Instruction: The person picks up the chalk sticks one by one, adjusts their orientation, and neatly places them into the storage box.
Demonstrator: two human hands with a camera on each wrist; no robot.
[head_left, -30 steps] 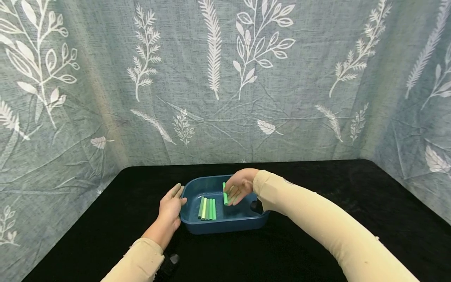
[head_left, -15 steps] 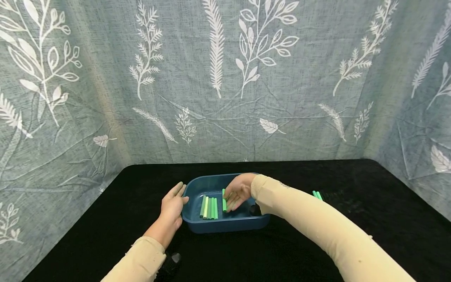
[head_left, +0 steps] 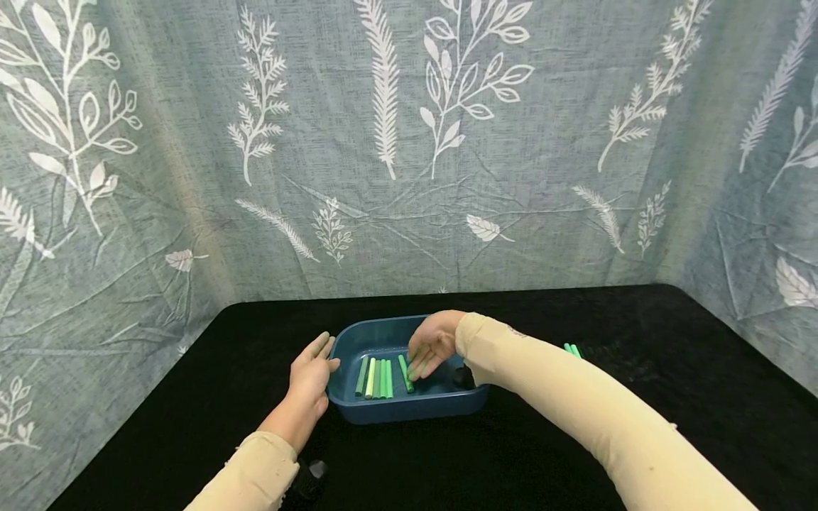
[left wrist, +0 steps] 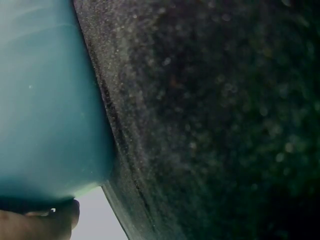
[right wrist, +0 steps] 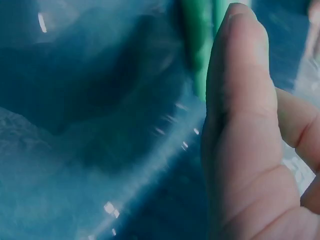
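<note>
Black cloth-covered table point(head_left: 479, 461) is bearing a blue plastic tray point(head_left: 409, 410); my straight-fingered right hand point(head_left: 434, 345), apparently gripping nothing, is risking rolling the slanted green cylindrical stick point(head_left: 405, 372) by brushing it

Head cam bright, clear; 2 wrist cams dim, blurry.

The head view looks forward and down toward the far edge of the desk point(head_left: 511, 454); the close wrist views share the blue tub point(head_left: 409, 410) with it, left facing its outside, right looking in.
</note>
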